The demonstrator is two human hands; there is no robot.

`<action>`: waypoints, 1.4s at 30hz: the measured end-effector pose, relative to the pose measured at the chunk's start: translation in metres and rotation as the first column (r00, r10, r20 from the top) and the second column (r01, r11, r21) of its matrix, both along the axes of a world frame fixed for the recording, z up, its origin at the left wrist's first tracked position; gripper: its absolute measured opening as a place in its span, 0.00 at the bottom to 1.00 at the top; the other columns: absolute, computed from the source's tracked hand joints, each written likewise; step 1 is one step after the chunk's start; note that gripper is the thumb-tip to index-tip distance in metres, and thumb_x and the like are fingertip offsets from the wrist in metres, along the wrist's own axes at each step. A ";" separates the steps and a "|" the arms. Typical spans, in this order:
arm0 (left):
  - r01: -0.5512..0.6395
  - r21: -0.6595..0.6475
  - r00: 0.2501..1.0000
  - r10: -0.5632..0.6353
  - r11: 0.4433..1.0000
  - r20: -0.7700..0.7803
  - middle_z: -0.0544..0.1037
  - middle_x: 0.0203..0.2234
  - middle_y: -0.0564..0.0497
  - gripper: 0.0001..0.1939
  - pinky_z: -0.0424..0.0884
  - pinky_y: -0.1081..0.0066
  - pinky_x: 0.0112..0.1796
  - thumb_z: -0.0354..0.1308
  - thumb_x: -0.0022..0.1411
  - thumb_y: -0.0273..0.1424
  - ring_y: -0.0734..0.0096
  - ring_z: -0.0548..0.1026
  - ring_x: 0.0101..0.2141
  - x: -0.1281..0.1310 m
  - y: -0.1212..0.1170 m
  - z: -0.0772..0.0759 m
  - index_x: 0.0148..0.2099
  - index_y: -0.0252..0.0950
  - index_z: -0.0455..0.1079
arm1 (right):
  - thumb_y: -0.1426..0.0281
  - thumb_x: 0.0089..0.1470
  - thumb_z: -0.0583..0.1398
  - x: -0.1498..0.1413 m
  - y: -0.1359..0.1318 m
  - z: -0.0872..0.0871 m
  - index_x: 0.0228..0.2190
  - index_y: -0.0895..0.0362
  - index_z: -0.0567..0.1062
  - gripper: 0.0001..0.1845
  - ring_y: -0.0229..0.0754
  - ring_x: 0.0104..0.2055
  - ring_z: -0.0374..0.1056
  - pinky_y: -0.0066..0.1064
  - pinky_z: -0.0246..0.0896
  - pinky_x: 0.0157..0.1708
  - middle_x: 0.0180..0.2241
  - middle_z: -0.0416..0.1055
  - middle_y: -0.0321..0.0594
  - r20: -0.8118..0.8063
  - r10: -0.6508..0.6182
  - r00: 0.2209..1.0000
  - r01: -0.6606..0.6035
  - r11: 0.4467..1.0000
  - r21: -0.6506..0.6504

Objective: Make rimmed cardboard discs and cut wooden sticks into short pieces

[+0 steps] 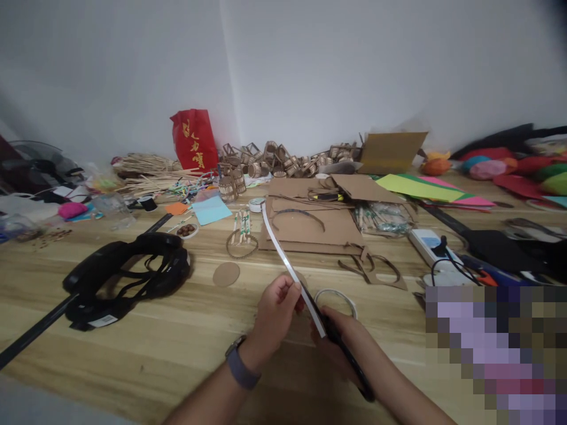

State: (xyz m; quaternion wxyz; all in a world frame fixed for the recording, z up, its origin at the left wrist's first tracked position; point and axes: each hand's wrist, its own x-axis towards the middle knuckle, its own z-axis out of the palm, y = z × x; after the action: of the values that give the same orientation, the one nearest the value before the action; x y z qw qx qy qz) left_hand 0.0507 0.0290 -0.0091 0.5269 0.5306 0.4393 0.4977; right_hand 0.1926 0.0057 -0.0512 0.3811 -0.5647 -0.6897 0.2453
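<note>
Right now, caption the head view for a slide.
Left hand pinches a white strip; right hand holds a black tool above a wooden table.

A pale grey wall (336, 71) spans the top of the frame, with a faint vertical line (228, 53) left of centre. Under soft light lies a wood-grained worktop (177, 360); grey floor (31, 404) shows lower left.

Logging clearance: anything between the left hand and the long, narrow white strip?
Nothing visible: the left hand pinches the long, narrow white strip directly. The right hand, holding a long black tool, is at its near end.
</note>
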 end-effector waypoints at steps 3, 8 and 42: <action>-0.014 0.011 0.999 0.014 1.000 -0.043 0.66 0.18 0.57 0.15 0.61 0.74 0.27 0.51 0.62 0.40 0.74 0.65 0.22 -0.001 -0.001 0.001 0.27 0.37 0.61 | 0.71 0.35 0.52 0.000 0.000 0.002 0.20 0.56 0.72 0.09 0.35 0.17 0.59 0.24 0.53 0.17 0.15 0.65 0.32 0.022 0.002 1.000 -0.003 1.000 0.022; -0.018 0.039 0.999 0.019 0.999 -0.033 0.66 0.19 0.57 0.14 0.61 0.74 0.27 0.51 0.63 0.39 0.75 0.65 0.23 -0.001 -0.003 0.001 0.28 0.37 0.61 | 0.71 0.36 0.52 0.001 -0.005 0.022 0.20 0.56 0.71 0.08 0.35 0.17 0.57 0.24 0.52 0.17 0.15 0.63 0.31 0.000 0.032 0.999 -0.032 0.999 -0.016; 0.000 -0.019 0.999 0.001 1.000 0.043 0.65 0.19 0.56 0.14 0.61 0.74 0.28 0.52 0.61 0.39 0.75 0.64 0.23 0.008 -0.002 -0.004 0.27 0.36 0.62 | 0.71 0.44 0.54 0.007 -0.004 0.001 0.26 0.57 0.75 0.10 0.39 0.23 0.64 0.27 0.59 0.23 0.21 0.69 0.35 -0.153 0.101 0.983 -0.103 0.995 -0.011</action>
State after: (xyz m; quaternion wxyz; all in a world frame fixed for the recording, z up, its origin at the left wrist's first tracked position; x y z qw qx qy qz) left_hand 0.0583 0.0266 -0.0136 0.5413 0.5147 0.4327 0.5049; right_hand 0.2000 0.0018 -0.0497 0.4142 -0.5119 -0.6842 0.3134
